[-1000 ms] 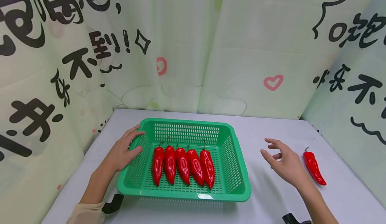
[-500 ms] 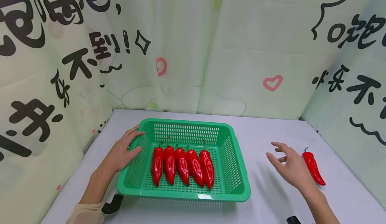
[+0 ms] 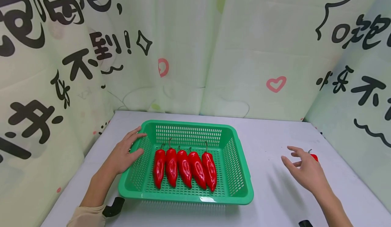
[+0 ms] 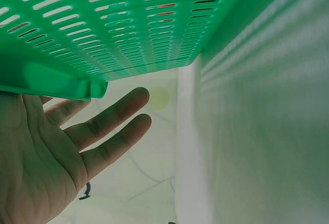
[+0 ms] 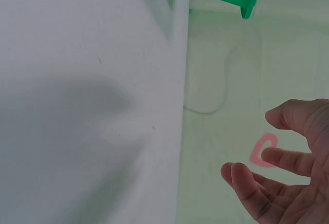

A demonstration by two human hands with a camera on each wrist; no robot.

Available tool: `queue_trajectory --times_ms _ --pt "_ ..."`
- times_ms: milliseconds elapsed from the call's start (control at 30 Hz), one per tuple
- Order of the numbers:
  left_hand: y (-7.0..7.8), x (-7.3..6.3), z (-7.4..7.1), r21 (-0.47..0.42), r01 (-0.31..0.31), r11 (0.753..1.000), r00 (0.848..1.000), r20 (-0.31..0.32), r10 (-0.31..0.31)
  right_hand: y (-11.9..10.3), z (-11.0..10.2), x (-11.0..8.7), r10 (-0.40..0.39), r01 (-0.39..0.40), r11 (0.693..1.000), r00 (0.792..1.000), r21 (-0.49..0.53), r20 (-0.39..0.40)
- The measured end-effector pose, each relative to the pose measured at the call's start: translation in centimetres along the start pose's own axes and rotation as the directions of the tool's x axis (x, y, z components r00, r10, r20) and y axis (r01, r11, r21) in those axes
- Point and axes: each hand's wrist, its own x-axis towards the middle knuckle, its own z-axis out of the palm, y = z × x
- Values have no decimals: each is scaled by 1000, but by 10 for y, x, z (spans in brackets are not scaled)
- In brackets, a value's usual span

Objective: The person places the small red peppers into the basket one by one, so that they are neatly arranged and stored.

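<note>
Five-fingered and bare, my left hand (image 3: 123, 153) rests at the left rim of a green plastic basket (image 3: 242, 159), thumb over the inner side. In the left wrist view, straight fingers (image 4: 115, 112) of that hand (image 4: 38, 170) extend outside, below the basket's rim (image 4: 51, 80). Several glossy red chili peppers (image 3: 184, 167) lie side by side in the basket, stems toward the back. My right hand (image 3: 311, 172) hovers over the table at the right, fingers loosely bent and holding nothing. It hides most of one more red chili pepper (image 3: 314, 157).
The basket stands on a white table (image 3: 268, 128). A pale green printed curtain (image 3: 259, 50) with black lettering and hearts encloses the back and both sides. The right hand's shadow falls on the tabletop between basket and hand.
My right hand has moved rightward, away from the basket, and now covers most of the lone chili pepper. The left hand, the basket and the peppers in it have stayed put.
</note>
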Motion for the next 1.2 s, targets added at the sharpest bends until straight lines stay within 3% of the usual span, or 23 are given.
queue_trajectory --times_ms 633,1200 --pt "0 0 0 -7 -4 1000 1000 -8 4 28 -8 8 36 -34 993 999 -114 11" --pt "0 0 1 -7 -8 1000 1000 -9 8 55 -14 18 157 -142 978 983 -153 93"
